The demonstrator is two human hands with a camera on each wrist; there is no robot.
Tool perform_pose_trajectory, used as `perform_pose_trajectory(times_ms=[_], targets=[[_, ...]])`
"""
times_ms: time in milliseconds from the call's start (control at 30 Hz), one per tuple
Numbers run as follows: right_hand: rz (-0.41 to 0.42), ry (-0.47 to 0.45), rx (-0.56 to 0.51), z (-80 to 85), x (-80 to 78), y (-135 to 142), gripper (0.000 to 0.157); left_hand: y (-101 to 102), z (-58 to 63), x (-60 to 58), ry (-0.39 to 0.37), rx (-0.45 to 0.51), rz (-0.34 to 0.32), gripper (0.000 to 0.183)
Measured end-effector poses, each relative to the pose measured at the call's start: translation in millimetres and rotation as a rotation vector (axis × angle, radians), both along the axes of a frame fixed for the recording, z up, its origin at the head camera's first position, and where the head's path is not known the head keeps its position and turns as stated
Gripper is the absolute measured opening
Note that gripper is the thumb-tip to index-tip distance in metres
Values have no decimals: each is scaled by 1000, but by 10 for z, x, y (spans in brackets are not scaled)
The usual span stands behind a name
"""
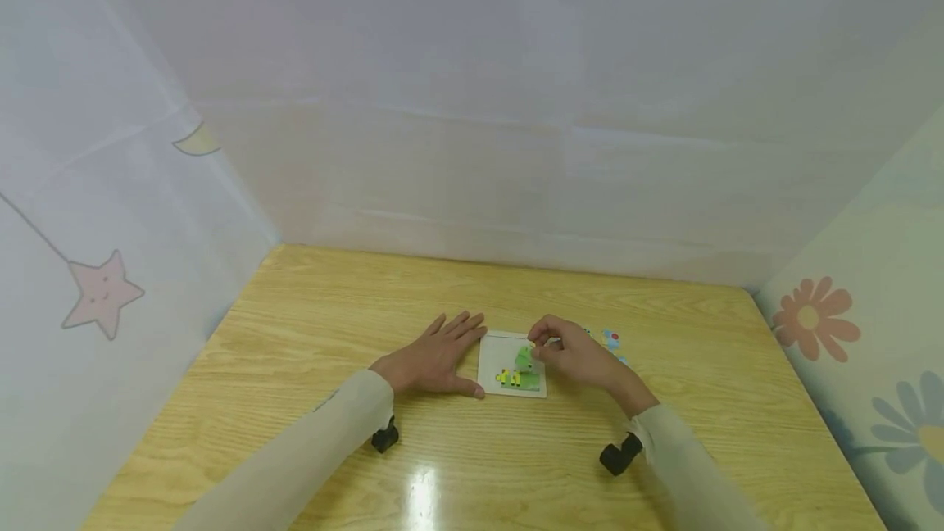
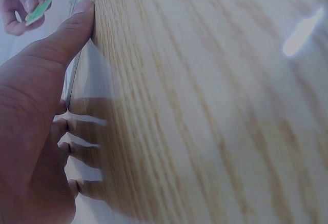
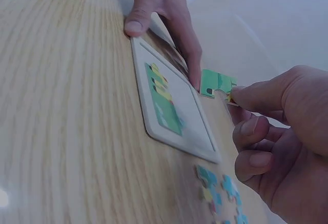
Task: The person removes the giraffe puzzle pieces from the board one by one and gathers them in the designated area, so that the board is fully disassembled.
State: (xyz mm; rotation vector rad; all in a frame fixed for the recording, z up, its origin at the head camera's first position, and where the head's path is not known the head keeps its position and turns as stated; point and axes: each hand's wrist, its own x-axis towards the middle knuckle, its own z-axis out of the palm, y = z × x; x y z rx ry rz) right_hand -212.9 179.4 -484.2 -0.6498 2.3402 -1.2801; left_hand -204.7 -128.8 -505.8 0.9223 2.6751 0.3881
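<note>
A white-framed jigsaw tray [image 1: 490, 355] lies flat on the table. Along its near side, joined green puzzle pieces [image 3: 166, 112] with yellow figures sit inside the frame. My left hand [image 1: 435, 359] rests with fingers spread at the tray's left edge, its thumb [image 2: 82, 19] touching the border. Above the tray, my right hand [image 1: 578, 357] pinches a green puzzle piece [image 3: 216, 82] between thumb and fingers. That piece is tilted and apart from the tray; the right wrist view shows a dark spot and a bit of yellow on it.
Several loose blue puzzle pieces [image 3: 209, 185] lie on the wooden table [image 1: 354, 293] right of the tray, partly hidden behind my right hand in the head view. Pale printed cloth walls [image 1: 472, 187] stand at the back and both sides. A black wrist camera [image 1: 621, 455] sits below each hand.
</note>
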Motion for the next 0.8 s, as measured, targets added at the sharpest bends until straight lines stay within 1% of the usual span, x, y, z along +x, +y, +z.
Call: perform_pose_trajectory(times_ms=[167, 267, 500, 600, 800], targets=[[-31, -11, -8, 66, -4, 232, 27, -10, 24, 19, 6, -5, -12, 108], [-42, -1, -5, 81, -13, 370, 29, -12, 31, 24, 6, 0, -15, 108], [-64, 5, 15, 59, 15, 593, 25, -15, 28, 18, 5, -8, -12, 108], [-49, 10, 14, 36, 40, 637, 19, -19, 19, 11, 8, -13, -13, 108], [40, 33, 39, -9, 108, 652, 8, -15, 13, 2, 3, -8, -14, 109]])
